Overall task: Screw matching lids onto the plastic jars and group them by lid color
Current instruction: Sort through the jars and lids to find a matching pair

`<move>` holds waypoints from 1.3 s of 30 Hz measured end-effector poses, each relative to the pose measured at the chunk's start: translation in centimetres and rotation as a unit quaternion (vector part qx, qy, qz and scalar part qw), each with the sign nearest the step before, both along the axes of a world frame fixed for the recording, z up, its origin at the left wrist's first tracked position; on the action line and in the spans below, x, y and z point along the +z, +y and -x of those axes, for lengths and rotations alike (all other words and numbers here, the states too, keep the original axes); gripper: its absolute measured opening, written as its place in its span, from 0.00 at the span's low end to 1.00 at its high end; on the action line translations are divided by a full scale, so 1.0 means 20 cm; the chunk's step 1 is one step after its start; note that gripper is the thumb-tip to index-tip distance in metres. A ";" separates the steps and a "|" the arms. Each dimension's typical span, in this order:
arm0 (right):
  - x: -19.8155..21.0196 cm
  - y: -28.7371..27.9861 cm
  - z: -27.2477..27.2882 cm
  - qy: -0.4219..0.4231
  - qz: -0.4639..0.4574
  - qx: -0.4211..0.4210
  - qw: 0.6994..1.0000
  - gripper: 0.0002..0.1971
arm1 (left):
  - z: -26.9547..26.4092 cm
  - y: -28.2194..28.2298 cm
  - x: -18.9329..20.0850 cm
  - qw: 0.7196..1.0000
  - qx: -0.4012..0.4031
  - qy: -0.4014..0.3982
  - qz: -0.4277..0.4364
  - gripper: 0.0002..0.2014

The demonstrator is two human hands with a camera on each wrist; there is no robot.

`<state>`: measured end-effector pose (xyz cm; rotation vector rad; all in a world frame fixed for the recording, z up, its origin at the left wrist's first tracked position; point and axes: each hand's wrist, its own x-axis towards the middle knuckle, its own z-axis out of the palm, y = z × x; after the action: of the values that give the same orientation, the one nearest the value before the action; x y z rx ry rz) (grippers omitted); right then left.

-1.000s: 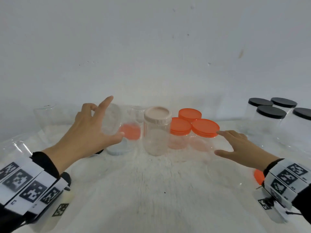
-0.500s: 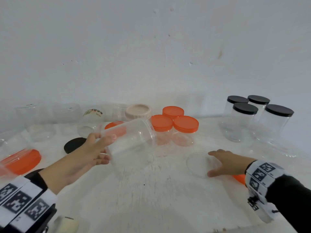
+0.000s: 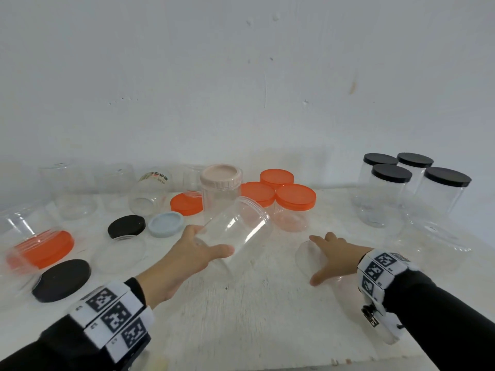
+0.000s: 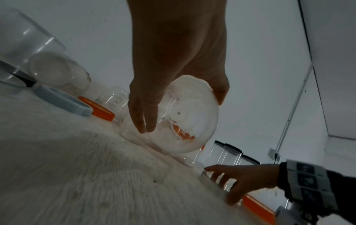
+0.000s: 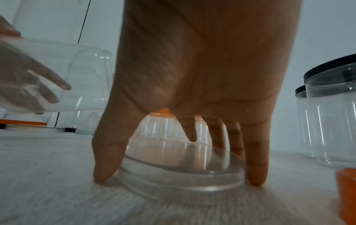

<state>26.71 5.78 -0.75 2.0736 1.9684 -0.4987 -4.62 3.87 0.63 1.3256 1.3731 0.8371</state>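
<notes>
Two hands work at the near middle of the white worktop (image 3: pixel 254 317). Right hand (image 3: pixel 332 257) arches over a clear lid (image 5: pixel 181 170) lying flat, thumb and fingertips (image 5: pixel 257 175) set against its rim, grasping it. Left of that lid, left hand (image 3: pixel 184 261) holds an open clear jar (image 3: pixel 238 231) by its base, tilted, mouth away. Step in hand, by judgement: pairing lid with jar. Next: lift the lid, square it on the mouth, turn. Behind the lid stand orange-lidded jars (image 3: pixel 294 207); behind and right, black-lidded jars (image 3: pixel 391 194).

jar (image 3: pixel 238 228) – clear glossy plastic | table (image 3: pixel 267 317) – white, rough matt
</notes>
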 end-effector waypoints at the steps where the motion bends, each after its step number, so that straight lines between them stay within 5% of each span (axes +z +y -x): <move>1: 0.00 0.00 -0.01 0.010 -0.002 -0.004 1.000 0.60 | -0.01 0.00 -0.01 1.000 -0.004 0.029 -0.011 0.49; 9: 0.06 0.00 -0.09 0.141 -0.030 -0.019 0.989 0.56 | -0.09 0.03 -0.06 0.987 -0.046 0.142 -0.065 0.34; 24: 0.22 0.00 0.00 0.305 -0.067 0.033 0.949 0.56 | -0.03 0.00 -0.08 0.947 -0.229 0.216 -0.059 0.52; 31: 0.32 -0.05 0.19 0.314 -0.061 0.110 0.941 0.57 | 0.06 0.01 -0.10 0.926 -0.245 0.280 -0.063 0.60; 39: 0.40 -0.05 0.45 0.220 -0.067 0.218 0.949 0.57 | 0.06 0.02 -0.13 0.964 -0.192 0.176 -0.062 0.57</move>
<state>17.78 4.73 7.30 1.6056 2.6878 -0.7983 -5.85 4.33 -1.94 1.8316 1.2790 0.4412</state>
